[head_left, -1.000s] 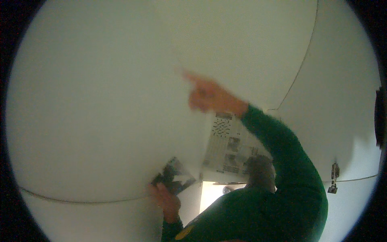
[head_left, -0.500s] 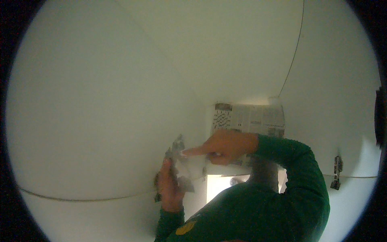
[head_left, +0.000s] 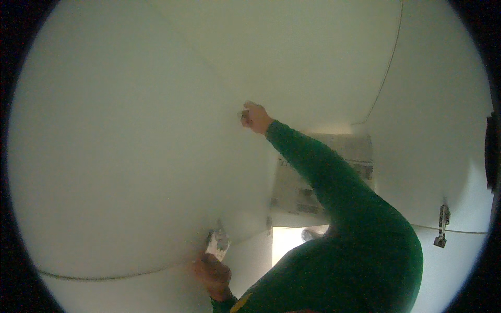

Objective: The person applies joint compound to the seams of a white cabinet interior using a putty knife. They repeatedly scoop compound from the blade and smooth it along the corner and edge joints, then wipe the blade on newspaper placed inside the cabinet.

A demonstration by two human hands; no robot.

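Observation:
My left hand point(head_left: 213, 274) is closed low at the left, near the lower edge of the white left panel point(head_left: 120, 172). From its fingers stands a white-smeared scrap point(head_left: 219, 244) with grey and dark patches; its kind is unclear. My right hand point(head_left: 255, 119) reaches up to the faint seam where the left panel meets the white back panel point(head_left: 292, 62). Its fingers are curled and slightly blurred. A small dark bit shows at the fingertips, too small to name. Both arms are in green sleeves.
Printed newspaper point(head_left: 297, 195) lies below my right arm. A metal hinge point(head_left: 442, 224) is fixed on the right panel point(head_left: 433, 135). Below the newspaper is a bright opening point(head_left: 287, 242). A dark object point(head_left: 490, 151) stands at the far right edge.
My right hand has left the scrap by my left hand and moved up to the seam, its pointing finger now curled. My left hand has dropped lower, still holding the scrap.

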